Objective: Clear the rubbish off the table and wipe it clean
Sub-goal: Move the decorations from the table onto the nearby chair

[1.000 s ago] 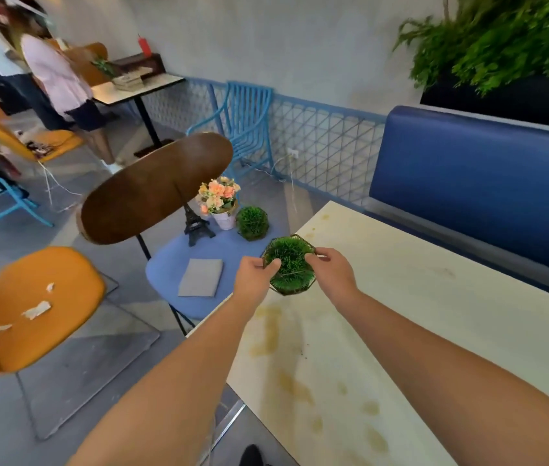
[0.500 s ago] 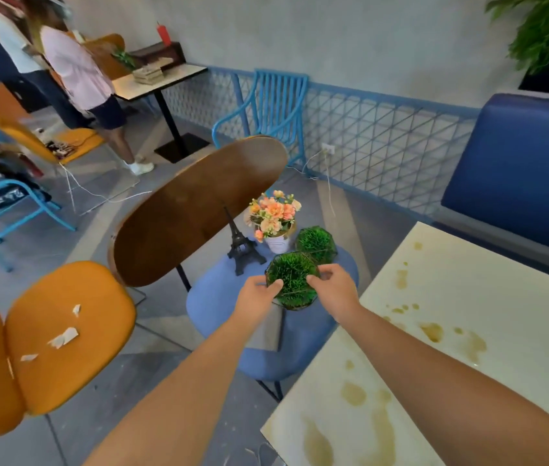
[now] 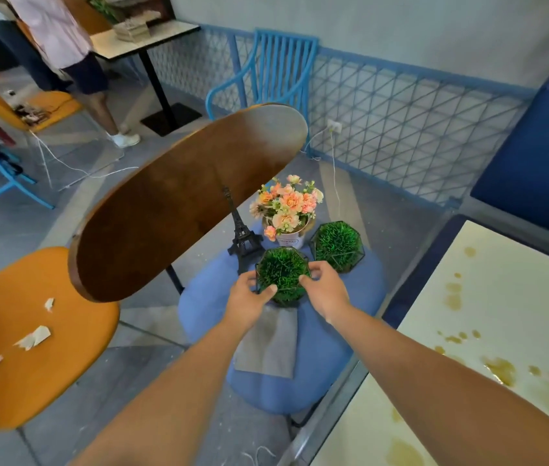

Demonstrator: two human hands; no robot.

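Observation:
A green grass ball in a black wire frame [image 3: 281,275] sits low over the blue chair seat [image 3: 333,344]. My left hand [image 3: 249,297] grips its left side and my right hand [image 3: 325,290] its right side. Beside it on the seat stand a second framed grass ball [image 3: 337,245], a white pot of peach flowers [image 3: 286,210] and a small black Eiffel Tower model [image 3: 241,230]. A grey cloth [image 3: 268,344] lies flat on the seat under my wrists. The cream table [image 3: 488,331] at the right carries brown spill stains [image 3: 500,368].
The chair's brown wooden back [image 3: 179,203] rises to the left of the seat. An orange chair [image 3: 31,334] with paper scraps stands at the left. A blue bench [image 3: 542,156] lies behind the table, a blue mesh fence [image 3: 401,122] along the wall. A person [image 3: 64,38] stands far left.
Both hands have carried the grass ball off the table's corner and leftward, down to the blue chair seat beside the other ornaments. My view has swung left with them.

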